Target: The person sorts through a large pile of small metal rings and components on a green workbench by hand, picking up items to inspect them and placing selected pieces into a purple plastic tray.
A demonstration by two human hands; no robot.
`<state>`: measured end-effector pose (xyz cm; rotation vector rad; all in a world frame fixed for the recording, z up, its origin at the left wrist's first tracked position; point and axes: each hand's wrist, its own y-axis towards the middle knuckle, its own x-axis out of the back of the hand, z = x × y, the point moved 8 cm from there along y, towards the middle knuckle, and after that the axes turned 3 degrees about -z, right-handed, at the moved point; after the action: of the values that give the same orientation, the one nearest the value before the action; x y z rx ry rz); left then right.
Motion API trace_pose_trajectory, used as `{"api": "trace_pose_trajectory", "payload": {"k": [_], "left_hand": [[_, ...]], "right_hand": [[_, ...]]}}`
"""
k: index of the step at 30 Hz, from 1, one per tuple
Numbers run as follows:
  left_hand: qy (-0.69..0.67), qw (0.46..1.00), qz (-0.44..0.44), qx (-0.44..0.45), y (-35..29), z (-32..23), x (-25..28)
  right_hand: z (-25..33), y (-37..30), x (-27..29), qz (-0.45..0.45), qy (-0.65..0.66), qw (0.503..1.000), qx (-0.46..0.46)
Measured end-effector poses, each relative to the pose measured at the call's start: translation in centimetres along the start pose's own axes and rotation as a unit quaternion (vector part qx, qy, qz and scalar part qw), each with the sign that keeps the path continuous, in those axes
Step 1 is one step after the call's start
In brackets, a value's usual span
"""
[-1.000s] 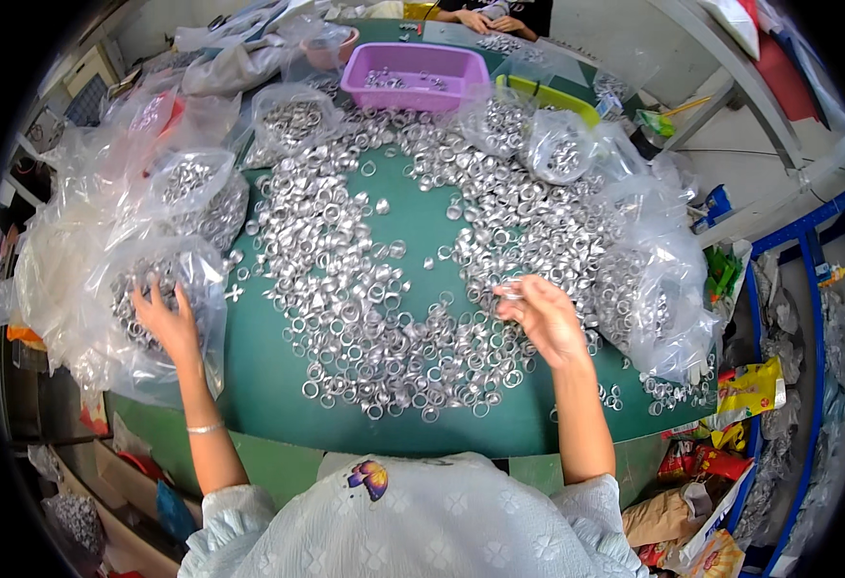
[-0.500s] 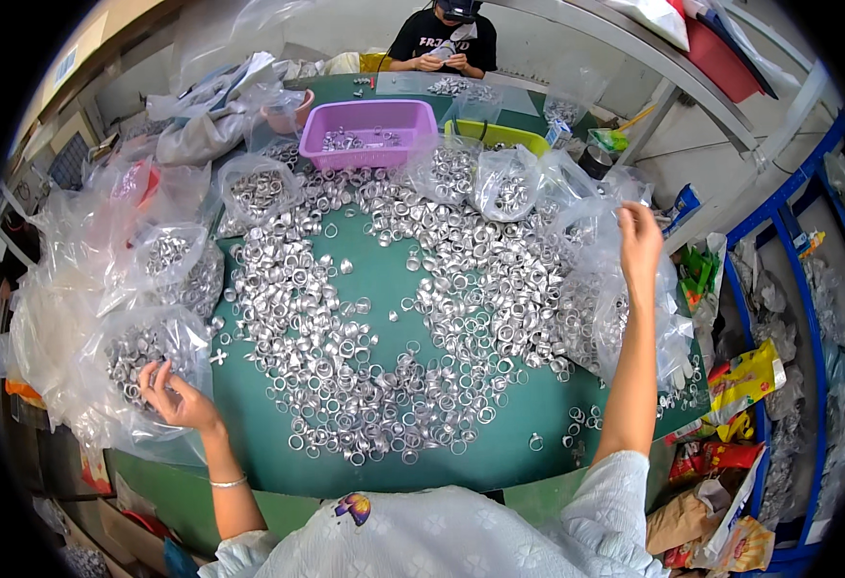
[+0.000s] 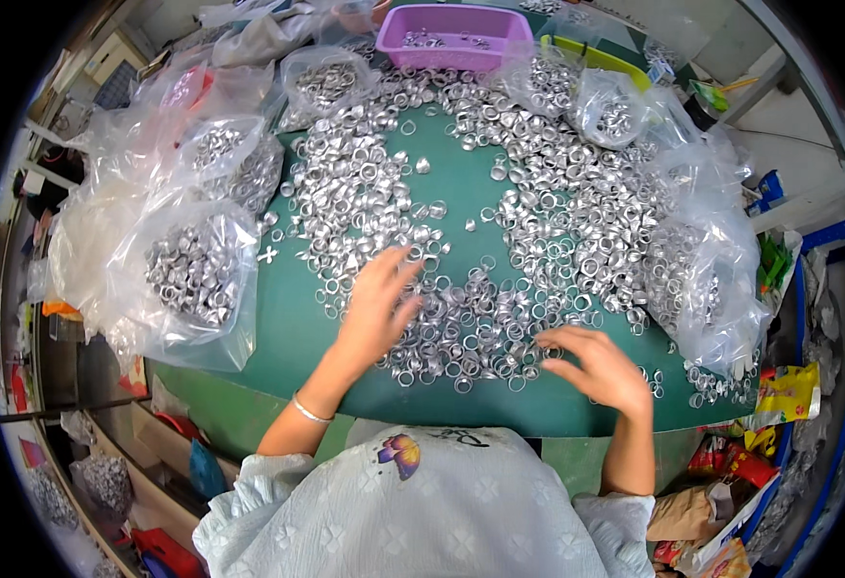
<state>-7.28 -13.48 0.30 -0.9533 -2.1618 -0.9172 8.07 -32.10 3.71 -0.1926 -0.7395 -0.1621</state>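
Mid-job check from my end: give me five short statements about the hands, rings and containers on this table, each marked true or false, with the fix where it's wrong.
1. The left hand is over the loose metal rings, fingers spread. True.
2. The purple basin stands beyond the loose rings, at the far side of the table. True.
3. The right hand is inside the purple basin. False: it is at the near right edge of the loose rings.
4. The bracelet is on the right wrist. False: it is on the left wrist.
5. Clear plastic bags with metal pieces stand on both sides of the loose rings. True.
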Motion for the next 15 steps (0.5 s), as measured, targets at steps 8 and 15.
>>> {"api": "trace_pose_trajectory", "payload": {"k": [8,15], "left_hand": [[0.012,0.993,0.113,-0.021,-4.2,-2.7,-3.2],[-0.046,0.998,0.011,-0.038,-4.2,-2.3,-2.0]], "right_hand": [[0.4,7.0,-3.2,-0.196,-0.080,0.975,0.070],[-0.7,8.0,-6.1,-0.179,-0.111,0.976,0.054]]}}
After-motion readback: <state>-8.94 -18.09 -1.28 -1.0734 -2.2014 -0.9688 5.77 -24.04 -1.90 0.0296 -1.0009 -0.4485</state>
